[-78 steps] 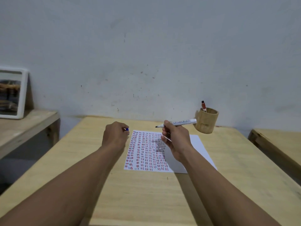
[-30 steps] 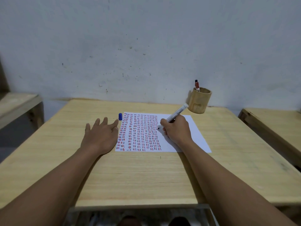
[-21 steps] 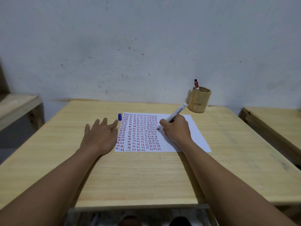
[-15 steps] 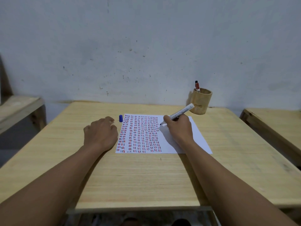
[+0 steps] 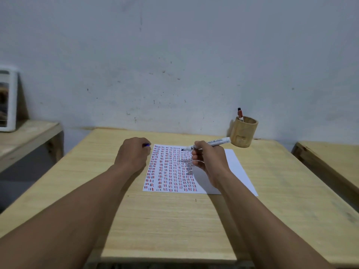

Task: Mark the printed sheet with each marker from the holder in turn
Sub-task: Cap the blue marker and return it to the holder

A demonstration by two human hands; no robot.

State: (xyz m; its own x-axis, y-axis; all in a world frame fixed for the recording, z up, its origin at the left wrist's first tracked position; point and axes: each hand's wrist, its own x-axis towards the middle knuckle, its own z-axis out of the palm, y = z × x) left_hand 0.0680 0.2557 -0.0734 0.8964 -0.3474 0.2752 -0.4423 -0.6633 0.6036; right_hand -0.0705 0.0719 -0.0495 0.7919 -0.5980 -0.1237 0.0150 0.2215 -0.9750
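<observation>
i'm holding the white marker (image 5: 208,145) pinched in my right hand (image 5: 207,162), tip hovering over the printed sheet (image 5: 171,169) on the wooden table (image 5: 174,220), my left hand (image 5: 133,154) is curling closed on the blue cap (image 5: 147,145) by the sheet's left edge, red marker (image 5: 240,114) is sitting in the wooden holder (image 5: 243,133) at the far right

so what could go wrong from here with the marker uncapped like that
1. The uncapped marker in the right hand hangs tip-first over the printed sheet; a dip could leave a stray stroke.
2. The left hand pinches the small blue cap; recapping in mid-air may miss and ink the fingers.
</observation>
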